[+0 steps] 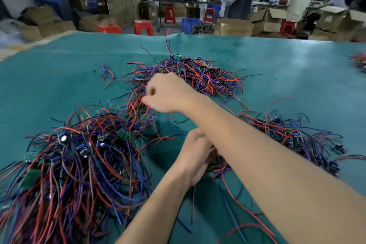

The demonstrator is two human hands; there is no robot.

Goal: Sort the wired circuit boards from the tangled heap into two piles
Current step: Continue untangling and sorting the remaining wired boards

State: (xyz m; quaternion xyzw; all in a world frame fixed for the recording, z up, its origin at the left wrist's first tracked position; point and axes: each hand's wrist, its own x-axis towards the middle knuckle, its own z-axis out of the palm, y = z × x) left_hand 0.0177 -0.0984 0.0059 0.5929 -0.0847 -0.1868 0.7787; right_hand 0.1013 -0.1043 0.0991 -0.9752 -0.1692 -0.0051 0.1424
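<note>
On the teal-covered bench (277,69) the sorting looks well under way but far from finished. A tangled heap of red, blue and black wires with small green circuit boards (200,74) sits at about twelve o'clock, still sizeable. A large pile of the same wired boards (75,164) spreads from eight to nine o'clock, and a smaller, looser pile (293,136) lies at about three o'clock, running under the right forearm. Judging by these two heaps, a good share has already been separated, with the left-hand one far the fuller. A few stray wires (106,74) lie apart at eleven o'clock.

The right hand (168,95) reaches across the middle towards ten o'clock of the far heap's near edge, its fingers curled in over red and blue wires; motion blur hides whether they pinch a strand or merely close above them, so I cannot tell its hold. The left hand (195,156) sits near the centre, at about six o'clock from the right hand, partly hidden beneath the right forearm; its fingers appear curled round a dark bundle of wires, though what exactly it grips is obscured.

What remains, in my judgement, is the whole far heap plus whatever is in hand, each board needing to be teased free of its neighbours' leads.
</note>
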